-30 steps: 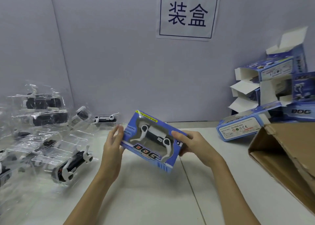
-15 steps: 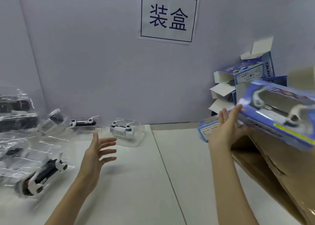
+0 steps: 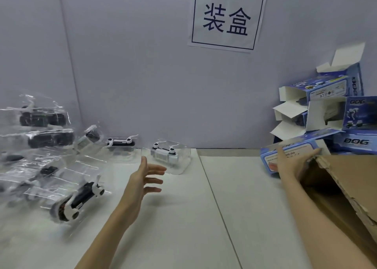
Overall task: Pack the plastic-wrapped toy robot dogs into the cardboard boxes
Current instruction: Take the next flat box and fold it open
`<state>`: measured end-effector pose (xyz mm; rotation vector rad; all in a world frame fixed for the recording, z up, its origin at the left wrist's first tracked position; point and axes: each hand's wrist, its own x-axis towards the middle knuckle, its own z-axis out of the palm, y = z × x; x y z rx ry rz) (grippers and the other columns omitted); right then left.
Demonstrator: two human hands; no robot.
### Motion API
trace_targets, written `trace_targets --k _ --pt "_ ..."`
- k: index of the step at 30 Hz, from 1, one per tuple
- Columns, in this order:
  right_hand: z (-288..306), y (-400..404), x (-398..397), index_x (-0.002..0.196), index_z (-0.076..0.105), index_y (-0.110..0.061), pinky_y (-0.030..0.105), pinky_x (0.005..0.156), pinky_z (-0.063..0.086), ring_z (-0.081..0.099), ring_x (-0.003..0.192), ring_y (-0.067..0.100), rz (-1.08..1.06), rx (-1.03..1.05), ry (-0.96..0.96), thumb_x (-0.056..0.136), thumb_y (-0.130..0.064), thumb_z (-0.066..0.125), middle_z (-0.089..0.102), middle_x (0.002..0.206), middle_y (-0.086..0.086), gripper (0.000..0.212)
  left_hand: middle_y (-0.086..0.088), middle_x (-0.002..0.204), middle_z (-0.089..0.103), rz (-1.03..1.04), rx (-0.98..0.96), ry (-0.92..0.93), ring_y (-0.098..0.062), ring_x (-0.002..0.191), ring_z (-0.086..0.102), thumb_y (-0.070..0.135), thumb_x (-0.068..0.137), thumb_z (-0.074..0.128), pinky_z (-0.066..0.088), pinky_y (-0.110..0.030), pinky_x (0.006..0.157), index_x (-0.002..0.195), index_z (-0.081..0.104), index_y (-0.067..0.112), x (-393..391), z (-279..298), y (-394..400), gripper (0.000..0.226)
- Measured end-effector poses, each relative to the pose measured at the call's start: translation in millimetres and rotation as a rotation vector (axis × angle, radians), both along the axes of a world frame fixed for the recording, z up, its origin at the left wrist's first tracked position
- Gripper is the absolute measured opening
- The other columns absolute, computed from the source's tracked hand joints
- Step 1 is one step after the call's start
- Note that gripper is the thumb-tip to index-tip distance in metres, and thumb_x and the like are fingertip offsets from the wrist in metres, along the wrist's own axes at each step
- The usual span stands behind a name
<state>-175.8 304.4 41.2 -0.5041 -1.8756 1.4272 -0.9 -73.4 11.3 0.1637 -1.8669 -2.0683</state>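
Note:
Several plastic-wrapped toy robot dogs lie on the left of the white table: one (image 3: 165, 151) near the middle at the back, one (image 3: 121, 143) by the wall, one (image 3: 77, 203) nearer me. My left hand (image 3: 142, 179) hovers open, fingers spread, just in front of the middle dog and not touching it. My right hand (image 3: 291, 164) is spread against a blue "DOG" box (image 3: 271, 156) lying flat on the table, thumb up and fingers over its right end. I see no closed grip.
A pile of bagged dogs (image 3: 40, 126) fills the far left. Empty blue boxes (image 3: 336, 109) with open flaps are stacked at the back right. A large brown carton (image 3: 350, 179) lies open at the right edge. A paper sign (image 3: 226, 18) hangs on the grey wall.
The packed blue box that both hands held, then my right hand carried right, is out of view. My right hand now rests on a box on the table. My left hand has let go and opened.

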Motion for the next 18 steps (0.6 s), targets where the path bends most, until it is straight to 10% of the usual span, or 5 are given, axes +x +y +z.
trace_targets --k 9,18 --pt "14 4 -21 0.165 -0.006 -0.018 0.042 0.092 0.055 0.059 0.127 0.04 -0.094 -0.034 0.035 0.095 -0.032 0.075 0.038 0.16 0.023 0.108 -0.009 0.105 0.077 0.001 -0.018 -0.01 -0.023 0.085 0.071 0.066 0.102 0.033 0.058 -0.039 0.076 0.093 0.082 0.017 2 0 -2 0.07" --pt "1 -28 -30 0.118 0.049 0.001 0.033 0.042 0.058 0.072 0.055 0.032 0.125 -0.186 -0.102 0.112 -0.024 0.045 0.074 0.085 0.023 0.025 -0.009 0.101 0.077 -0.012 -0.022 -0.005 -0.022 0.083 0.071 0.066 0.1 0.034 0.058 -0.039 0.076 0.093 0.082 0.014 4 3 5 0.071"
